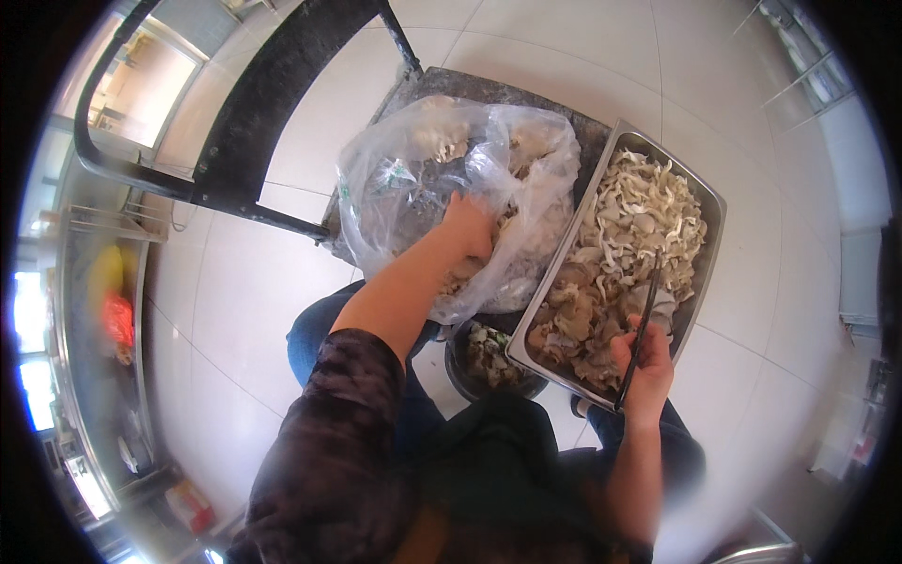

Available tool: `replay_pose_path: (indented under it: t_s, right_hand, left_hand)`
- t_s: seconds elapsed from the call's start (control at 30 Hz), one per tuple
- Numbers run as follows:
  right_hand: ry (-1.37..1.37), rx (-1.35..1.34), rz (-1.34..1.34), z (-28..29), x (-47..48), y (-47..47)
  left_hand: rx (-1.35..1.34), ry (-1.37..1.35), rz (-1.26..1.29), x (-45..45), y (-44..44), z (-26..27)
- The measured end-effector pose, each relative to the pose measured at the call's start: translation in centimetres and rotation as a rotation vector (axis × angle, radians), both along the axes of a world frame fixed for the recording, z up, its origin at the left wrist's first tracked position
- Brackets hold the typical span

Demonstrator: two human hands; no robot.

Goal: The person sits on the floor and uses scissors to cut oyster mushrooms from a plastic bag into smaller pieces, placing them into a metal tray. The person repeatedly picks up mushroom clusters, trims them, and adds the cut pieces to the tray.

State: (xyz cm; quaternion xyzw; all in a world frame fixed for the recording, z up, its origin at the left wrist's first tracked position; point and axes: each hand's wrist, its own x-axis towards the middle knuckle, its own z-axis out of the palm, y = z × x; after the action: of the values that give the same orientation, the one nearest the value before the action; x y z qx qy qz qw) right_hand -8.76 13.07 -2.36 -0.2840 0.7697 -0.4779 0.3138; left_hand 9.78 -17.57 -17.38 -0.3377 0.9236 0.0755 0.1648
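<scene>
My left hand [471, 224] reaches into a clear plastic bag [504, 151] with oyster mushrooms in it. The fingertips are partly hidden, so whether they grip anything cannot be told. My right hand [647, 363] holds a thin dark knife-like tool [644, 331], slanting over the near end of a steel tray [546, 278]. Torn pale mushroom strips [641, 218] fill the far part of that tray, and larger brown-grey mushroom clusters [578, 324] lie in the near part. A wide grey mushroom cap [652, 302] is just beyond my right fingers.
The bag rests on a dark chair seat [465, 81], its metal-framed backrest [246, 99] rising at the left. Below, between my legs, stands a dark bucket [461, 377] holding mushroom scraps. Light tiles [740, 282] cover the floor; a shelf unit [106, 338] is at the left.
</scene>
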Motion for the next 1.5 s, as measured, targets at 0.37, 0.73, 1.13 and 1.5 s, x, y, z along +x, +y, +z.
replay_pose_path:
  t_s: [0.37, 0.73, 1.13, 1.5]
  right_hand:
    - [0.066, -0.026, 0.016, -1.3, 0.3, -0.1]
    - [0.156, -0.044, 0.063, 0.0, 0.6, 0.3]
    - [0.388, -0.131, 0.116, 0.7, 1.7, 1.6]
    - [0.267, 0.009, 0.181, 0.7, 2.5, 1.1]
  left_hand:
    - [0.152, -0.131, 0.045, -1.1, -2.3, 0.4]
    - [0.223, -0.080, 0.064, -1.1, -1.8, 0.2]
    - [0.145, 0.321, 0.490, 5.4, -0.4, 4.9]
    - [0.304, 0.260, 0.817, 5.1, -0.5, 1.5]
